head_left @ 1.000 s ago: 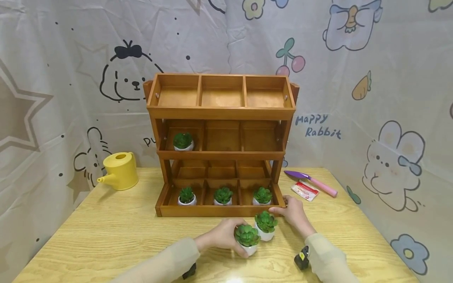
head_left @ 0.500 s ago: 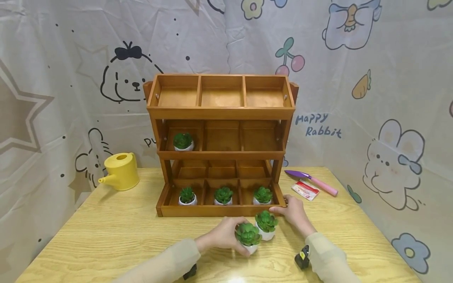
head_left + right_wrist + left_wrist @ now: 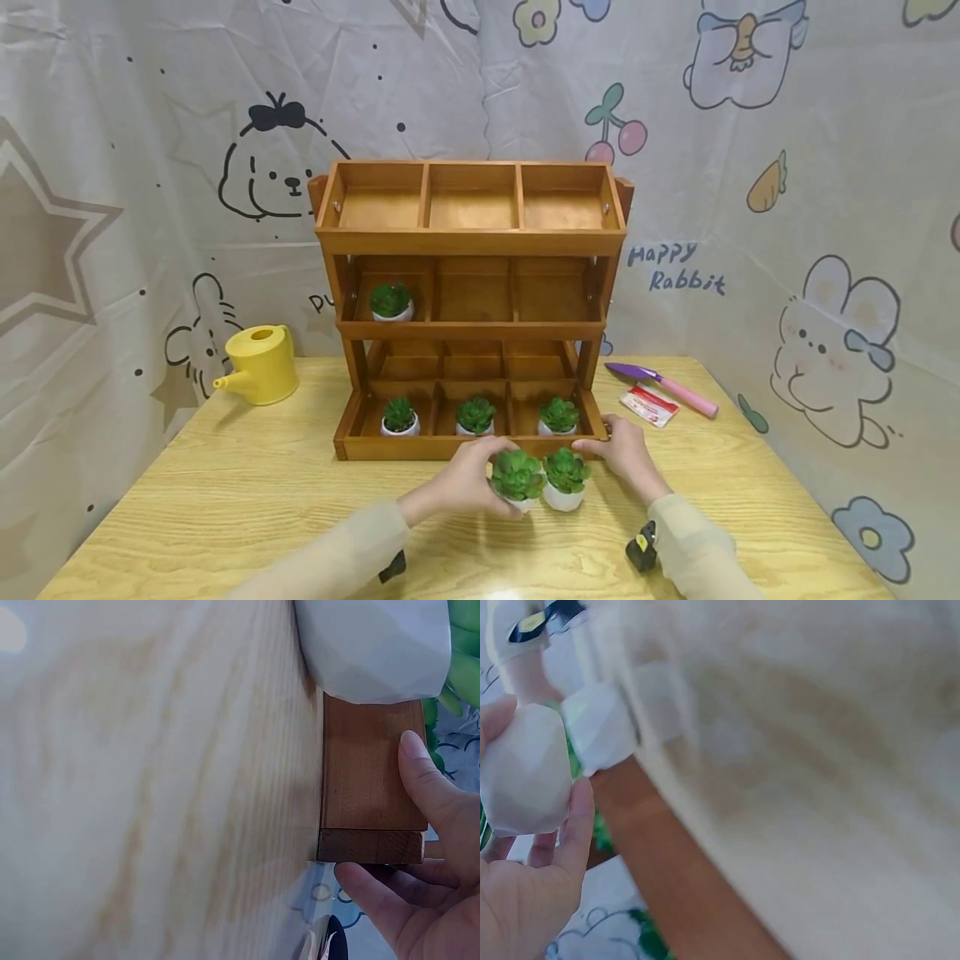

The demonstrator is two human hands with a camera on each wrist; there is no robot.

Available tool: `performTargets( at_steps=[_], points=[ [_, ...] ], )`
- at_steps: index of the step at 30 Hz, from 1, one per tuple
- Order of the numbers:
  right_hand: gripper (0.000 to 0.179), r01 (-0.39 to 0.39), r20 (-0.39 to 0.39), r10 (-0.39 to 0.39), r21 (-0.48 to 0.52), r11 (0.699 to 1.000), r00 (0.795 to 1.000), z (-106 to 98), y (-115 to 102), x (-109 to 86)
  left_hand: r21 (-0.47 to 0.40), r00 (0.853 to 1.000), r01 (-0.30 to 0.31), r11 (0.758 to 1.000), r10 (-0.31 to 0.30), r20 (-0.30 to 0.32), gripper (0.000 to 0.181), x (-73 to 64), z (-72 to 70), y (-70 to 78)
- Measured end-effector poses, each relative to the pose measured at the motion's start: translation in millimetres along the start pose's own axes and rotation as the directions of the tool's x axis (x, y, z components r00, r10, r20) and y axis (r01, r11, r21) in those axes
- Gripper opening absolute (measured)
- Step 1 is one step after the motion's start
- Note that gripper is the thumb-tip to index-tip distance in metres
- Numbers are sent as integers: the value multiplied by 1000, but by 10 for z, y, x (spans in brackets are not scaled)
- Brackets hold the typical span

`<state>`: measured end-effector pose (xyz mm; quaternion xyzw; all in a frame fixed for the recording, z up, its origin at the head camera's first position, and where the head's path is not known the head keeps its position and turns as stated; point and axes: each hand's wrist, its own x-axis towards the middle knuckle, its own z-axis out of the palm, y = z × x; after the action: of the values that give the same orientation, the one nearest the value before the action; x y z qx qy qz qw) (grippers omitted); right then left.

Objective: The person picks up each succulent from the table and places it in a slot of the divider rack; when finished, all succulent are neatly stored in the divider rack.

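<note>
My left hand [image 3: 463,482] holds a small potted succulent [image 3: 517,477] by its white pot, thumb on one side and fingers on the other. The left wrist view shows this white pot [image 3: 525,772] raised off the tabletop. Just right of it, a second potted succulent [image 3: 565,479] stands on the table before the wooden plant shelf [image 3: 465,448]. My right hand [image 3: 622,450] grips the shelf's lower right front corner. In the right wrist view its thumb [image 3: 421,769] lies on the front board and its other fingers are round the end.
Three potted succulents, one of them in the middle [image 3: 476,415], sit in the bottom row. Another succulent [image 3: 392,302] is in the middle tier's left compartment. A yellow watering can [image 3: 262,367] stands left; a purple-and-pink trowel [image 3: 663,387] and red-white packet [image 3: 649,406] lie right.
My left hand has carried its succulent forward towards the shelf and slightly left, level with the standing one. The right hand keeps its place on the shelf corner.
</note>
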<state>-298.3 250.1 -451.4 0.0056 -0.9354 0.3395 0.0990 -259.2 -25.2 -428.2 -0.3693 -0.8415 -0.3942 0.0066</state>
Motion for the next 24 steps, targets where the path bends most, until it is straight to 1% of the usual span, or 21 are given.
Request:
performTargets(
  at_steps=[3, 5, 8, 9, 12, 15, 18, 22, 24],
  points=[
    [65, -1, 1, 1, -3, 1000, 1000, 2, -10, 0, 36, 998, -40, 999, 42, -54, 64, 34, -122, 31],
    [66, -4, 5, 4, -2, 1000, 1000, 0, -20, -4, 58, 993, -62, 996, 67, -93, 63, 65, -212, 50],
    [67, -12, 14, 12, 3, 1000, 1000, -4, -33, -8, 84, 981, -88, 993, 101, -165, 63, 122, -352, 86],
    [68, -14, 18, 14, 4, 1000, 1000, -5, -35, -9, 92, 976, -86, 992, 103, -191, 63, 140, -399, 100],
    [68, -16, 24, 16, 7, 1000, 1000, -9, -41, -9, 104, 957, -74, 992, 100, -274, 64, 196, -526, 136],
    [69, -18, 22, 18, 5, 1000, 1000, -12, -39, -7, 62, 940, -51, 997, 69, -333, 65, 239, -629, 171],
    [69, -18, 18, 18, 2, 1000, 1000, -13, -31, -1, 5, 924, -59, 998, 56, -377, 65, 273, -707, 192],
    [69, -25, 19, 25, 5, 1000, 1000, -9, -19, 2, -9, 892, -89, 996, 76, -445, 64, 317, -762, 179],
    [68, -27, 18, 26, 4, 1000, 999, -7, -12, 2, 9, 872, -98, 995, 90, -482, 64, 344, -780, 169]
  ],
)
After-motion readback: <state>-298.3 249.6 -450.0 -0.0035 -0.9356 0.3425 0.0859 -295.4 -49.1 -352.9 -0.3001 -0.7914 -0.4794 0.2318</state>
